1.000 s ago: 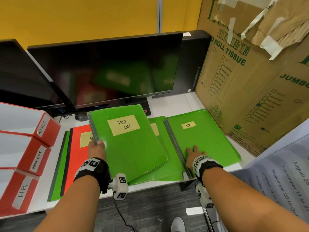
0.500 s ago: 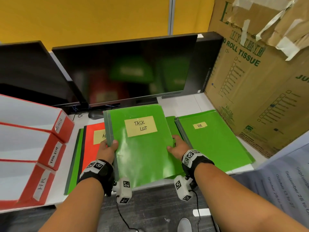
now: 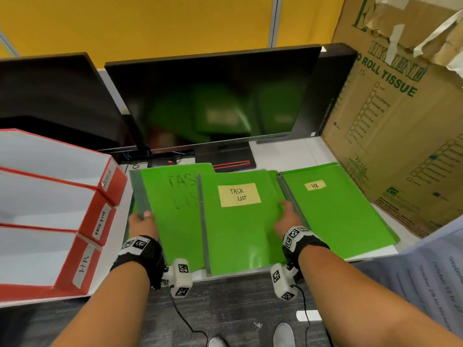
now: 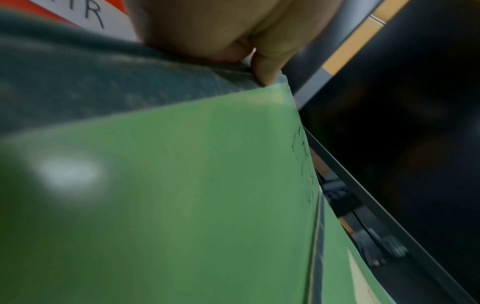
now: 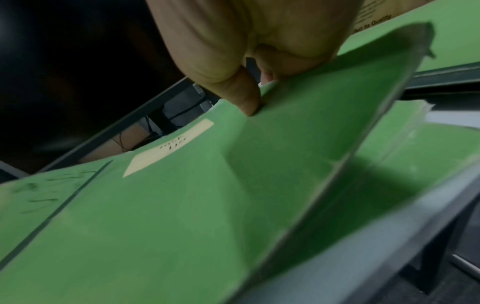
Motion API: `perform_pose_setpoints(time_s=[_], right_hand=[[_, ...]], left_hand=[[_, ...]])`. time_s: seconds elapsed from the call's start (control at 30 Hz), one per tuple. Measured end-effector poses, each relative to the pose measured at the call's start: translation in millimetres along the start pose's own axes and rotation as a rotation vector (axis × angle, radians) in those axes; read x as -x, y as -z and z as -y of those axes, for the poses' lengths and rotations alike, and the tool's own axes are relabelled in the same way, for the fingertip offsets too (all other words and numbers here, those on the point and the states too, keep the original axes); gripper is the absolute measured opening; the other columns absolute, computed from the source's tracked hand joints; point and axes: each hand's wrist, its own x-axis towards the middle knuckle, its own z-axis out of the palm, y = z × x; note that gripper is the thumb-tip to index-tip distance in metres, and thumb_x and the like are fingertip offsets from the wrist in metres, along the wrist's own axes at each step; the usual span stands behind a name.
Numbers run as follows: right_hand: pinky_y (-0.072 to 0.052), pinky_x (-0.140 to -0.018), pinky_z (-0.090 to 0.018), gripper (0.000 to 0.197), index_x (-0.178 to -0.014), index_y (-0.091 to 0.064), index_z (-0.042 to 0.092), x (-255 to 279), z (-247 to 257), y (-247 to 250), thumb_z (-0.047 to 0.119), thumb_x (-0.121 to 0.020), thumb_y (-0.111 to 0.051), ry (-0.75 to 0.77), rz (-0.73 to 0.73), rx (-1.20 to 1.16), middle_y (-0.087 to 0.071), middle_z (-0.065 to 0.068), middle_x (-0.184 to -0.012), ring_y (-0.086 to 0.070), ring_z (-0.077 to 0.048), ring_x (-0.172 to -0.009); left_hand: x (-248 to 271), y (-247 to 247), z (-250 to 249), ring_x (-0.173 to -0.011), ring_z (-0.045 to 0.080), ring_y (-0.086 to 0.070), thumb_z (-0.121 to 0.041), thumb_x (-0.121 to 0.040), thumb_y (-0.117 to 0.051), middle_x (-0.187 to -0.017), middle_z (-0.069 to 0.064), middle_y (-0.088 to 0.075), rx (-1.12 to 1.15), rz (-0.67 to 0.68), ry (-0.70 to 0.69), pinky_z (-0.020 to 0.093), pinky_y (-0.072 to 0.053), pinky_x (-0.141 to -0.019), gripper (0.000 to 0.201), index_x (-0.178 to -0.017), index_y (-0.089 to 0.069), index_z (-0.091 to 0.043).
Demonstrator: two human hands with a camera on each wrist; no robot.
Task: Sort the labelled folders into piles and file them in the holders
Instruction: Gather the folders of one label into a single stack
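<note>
Both hands are busy with the two TASK LIST folders, and the grips look chosen for gathering a pile. Taking the monitor as the fixed mark, the handwritten TASK LIST folder lies in front of its left half, and the left hand pinches its grey spine, thumb on top and fingers curled beneath, seemingly to carry it across the desk. In front of the monitor's stand lies the taped-label TASK LIST folder, overlapping the first; the right hand pinches its right edge, thumb pressing the cover, which bows upward in the wrist view. The HR folder lies flat in front of the monitor's right corner, set apart as its own pile, untouched. Left of the monitor stand the three red holders, marked ADMIN, TASK LIST and HR, mouths facing the person, ready for filing, I judge.
</note>
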Motion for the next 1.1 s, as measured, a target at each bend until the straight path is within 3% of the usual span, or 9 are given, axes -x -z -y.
perform_pose_setpoints(time_s=[0.07,0.17,0.3,0.37,0.5,0.63,0.73,0.9,1.1], right_hand=[[-0.043,-0.057,-0.027,0.051,-0.128,-0.044,0.016,-1,-3,-1,-0.008,-0.084,-0.042,0.003,-0.026,0.092,-0.055,-0.017,-0.106,-0.053,-0.027,-0.075],[-0.052,-0.08,-0.033,0.043,-0.122,-0.055,0.012,-5,-6,-2,-0.007,-0.084,-0.044,-0.033,-0.051,0.138,-0.046,-0.02,-0.127,-0.059,-0.033,-0.092],[-0.049,-0.094,-0.038,0.045,-0.125,-0.058,0.013,-8,-11,1,-0.004,-0.086,-0.044,-0.065,-0.082,0.23,-0.039,-0.018,-0.134,-0.057,-0.035,-0.105],[-0.041,-0.103,-0.042,0.044,-0.122,-0.06,0.017,-5,-12,0,-0.001,-0.084,-0.046,-0.089,-0.106,0.326,-0.034,-0.015,-0.139,-0.046,-0.036,-0.119],[-0.03,-0.104,-0.047,0.045,-0.12,-0.057,0.024,3,-3,-7,0.006,-0.079,-0.052,-0.057,-0.139,0.528,-0.026,-0.008,-0.145,-0.028,-0.031,-0.128],[-0.028,-0.107,-0.057,0.073,-0.143,-0.027,0.037,4,-3,-30,0.015,-0.081,-0.059,0.046,0.16,0.581,-0.012,-0.002,-0.154,-0.018,-0.033,-0.139],[-0.025,-0.107,-0.06,0.078,-0.146,-0.014,0.04,3,-9,-40,0.021,-0.084,-0.057,0.035,0.191,0.636,0.002,0.0,-0.157,-0.009,-0.032,-0.142],[-0.017,-0.108,-0.067,0.08,-0.147,-0.009,0.041,1,-4,-40,0.02,-0.086,-0.056,0.008,0.209,0.663,0.009,0.002,-0.158,0.002,-0.035,-0.144],[-0.019,-0.106,-0.07,0.087,-0.148,-0.006,0.039,-3,4,-38,0.009,-0.082,-0.055,-0.047,0.218,0.652,0.012,-0.001,-0.157,0.007,-0.037,-0.144]], left_hand=[[-4,12,0,-0.105,0.04,-0.056,-0.021,-0.099,-0.037,-0.119,0.028,-0.056,0.016,-0.061,0.025,0.035,-0.035,-0.078,0.038,-0.131,-0.043,-0.001],[-7,28,-1,-0.11,0.04,-0.055,-0.024,-0.1,-0.035,-0.123,0.025,-0.055,0.023,-0.117,0.051,0.042,-0.04,-0.087,0.041,-0.135,-0.04,-0.003],[-15,39,-2,-0.111,0.038,-0.056,-0.024,-0.1,-0.035,-0.125,0.024,-0.054,0.06,-0.181,0.071,0.041,-0.04,-0.087,0.042,-0.137,-0.038,-0.005],[-19,42,-1,-0.107,0.037,-0.058,-0.024,-0.099,-0.036,-0.122,0.023,-0.056,0.081,-0.202,0.07,0.039,-0.041,-0.083,0.041,-0.135,-0.04,-0.006],[-25,43,-1,-0.106,0.038,-0.058,-0.027,-0.098,-0.037,-0.121,0.022,-0.058,0.112,-0.222,0.052,0.045,-0.044,-0.09,0.04,-0.134,-0.041,-0.008],[-24,44,-1,-0.107,0.038,-0.058,-0.03,-0.097,-0.037,-0.122,0.02,-0.058,0.118,-0.213,0.054,0.048,-0.045,-0.095,0.042,-0.135,-0.039,-0.011],[-25,47,-3,-0.105,0.038,-0.059,-0.03,-0.096,-0.037,-0.12,0.019,-0.058,0.123,-0.203,0.056,0.049,-0.046,-0.094,0.042,-0.133,-0.042,-0.011],[-29,52,-1,-0.1,0.038,-0.06,-0.028,-0.095,-0.039,-0.115,0.021,-0.061,0.148,-0.229,0.051,0.046,-0.047,-0.087,0.037,-0.126,-0.05,-0.009],[-29,57,-4,-0.093,0.031,-0.056,-0.027,-0.097,-0.038,-0.114,0.017,-0.06,0.198,-0.223,0.058,0.036,-0.041,-0.081,0.038,-0.129,-0.05,-0.009]])
